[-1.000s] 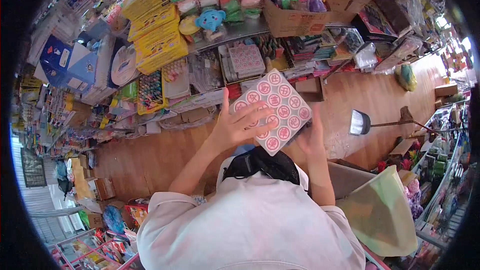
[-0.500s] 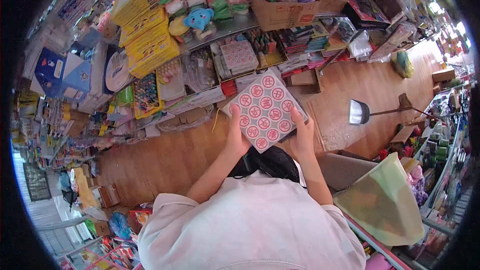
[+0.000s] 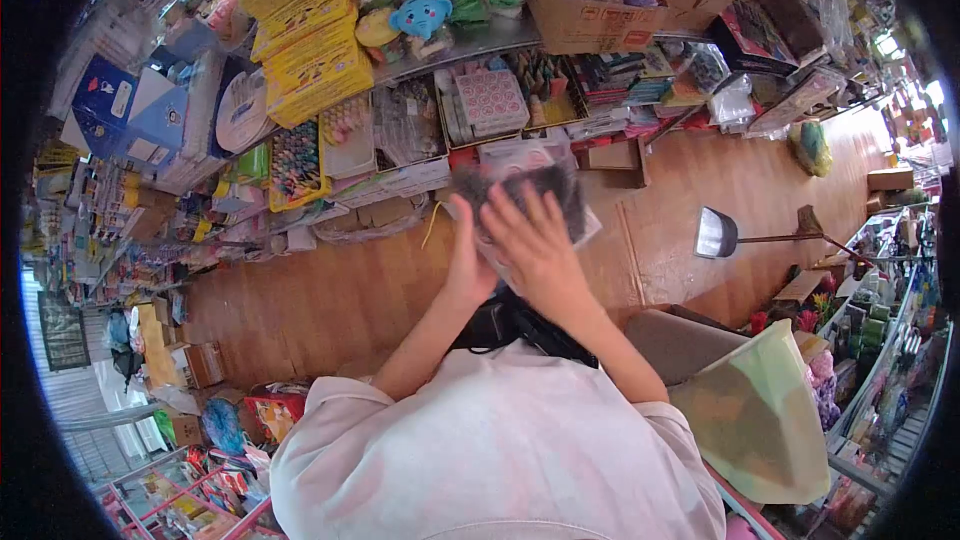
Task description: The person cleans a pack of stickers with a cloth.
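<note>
Two hands meet at a square pack (image 3: 568, 190), held in the air just out from the shelf's front edge, above the floor (image 3: 340, 320). Motion blur smears it: a dark upper layer shows, with paler, see-through edges around it, but its markings cannot be read. The left hand (image 3: 468, 262) is at the pack's left edge, thumb up along the side; its other fingers are hidden, so how firmly it grips cannot be told. The right hand (image 3: 543, 258) lies across the dark layer, fingers straight and slightly spread, not curled round anything visible; its thumb is hard to make out. Beyond, on the shelf (image 3: 470, 48), a pack with red-ringed characters (image 3: 490, 100) sits in a tray near the front edge. Left along that edge is a yellow tray (image 3: 322, 180) of pens. At the far edge, the picture's rim cuts off a carton (image 3: 600, 28) of bright bags.
</note>
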The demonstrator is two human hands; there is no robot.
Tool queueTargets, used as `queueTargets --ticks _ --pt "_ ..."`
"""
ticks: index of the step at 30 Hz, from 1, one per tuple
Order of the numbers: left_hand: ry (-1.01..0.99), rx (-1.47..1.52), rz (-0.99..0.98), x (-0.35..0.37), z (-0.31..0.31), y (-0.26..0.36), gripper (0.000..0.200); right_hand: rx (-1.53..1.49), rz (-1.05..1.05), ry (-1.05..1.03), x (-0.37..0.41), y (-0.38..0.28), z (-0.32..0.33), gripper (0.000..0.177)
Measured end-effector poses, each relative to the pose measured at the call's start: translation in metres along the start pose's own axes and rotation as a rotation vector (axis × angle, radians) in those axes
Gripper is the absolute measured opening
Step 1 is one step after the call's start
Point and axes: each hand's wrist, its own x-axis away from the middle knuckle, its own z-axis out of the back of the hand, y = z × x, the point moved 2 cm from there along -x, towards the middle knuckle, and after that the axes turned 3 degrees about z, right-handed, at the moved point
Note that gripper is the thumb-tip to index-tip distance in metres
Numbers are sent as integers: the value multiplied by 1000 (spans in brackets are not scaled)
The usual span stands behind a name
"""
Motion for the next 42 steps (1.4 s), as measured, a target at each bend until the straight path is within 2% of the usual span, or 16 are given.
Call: queueTargets --ticks 2,4,6,9,12,18,20,22,23,25,28,32,34,37,40,42 --pt "41 21 59 2 8 9 72 -115 61 -62 15 -8 -4 55" --pt "42 -32 -203 2 3 20 72 -161 98 -149 31 1 -2 54" --pt "51 31 -192 -1 17 14 69 -149 63 -159 33 20 -6 53" --pt "38 -55 14 7 12 -1 60 -84 -82 -31 12 39 -6 52" --pt "56 24 48 -2 20 -17 61 -47 22 -39 -5 28 -14 51" --pt "22 48 -135 -18 33 14 66 -461 48 -193 22 24 -1 40" --pt "144 -5 -256 -14 18 30 69 -708 -85 -220 35 45 8 29" --pt "115 -23 -302 -20 26 34 69 -648 -526 -257 51 72 14 25" --pt "133 -26 -296 -24 28 35 68 -645 -521 -259 61 89 7 25" --pt "189 -35 -253 -35 31 32 69 -811 -787 -27 67 119 -7 30" --pt "136 25 -149 -59 29 18 77 -1069 -960 -70 50 124 1 31" --pt "132 -7 13 -87 24 -1 78 -1243 -1125 85 66 162 -60 44" --pt "127 -14 38 -98 18 -1 80 -1302 -1190 -3 61 168 -56 46" --pt "-24 -191 344 -123 36 -4 88 -1612 -1226 202 64 202 -76 44" --pt "232 -389 352 -118 38 9 75 -1497 -1204 262 55 258 -84 49" --pt "191 -406 300 -115 61 12 73 -1255 -1277 113 40 297 -81 47"
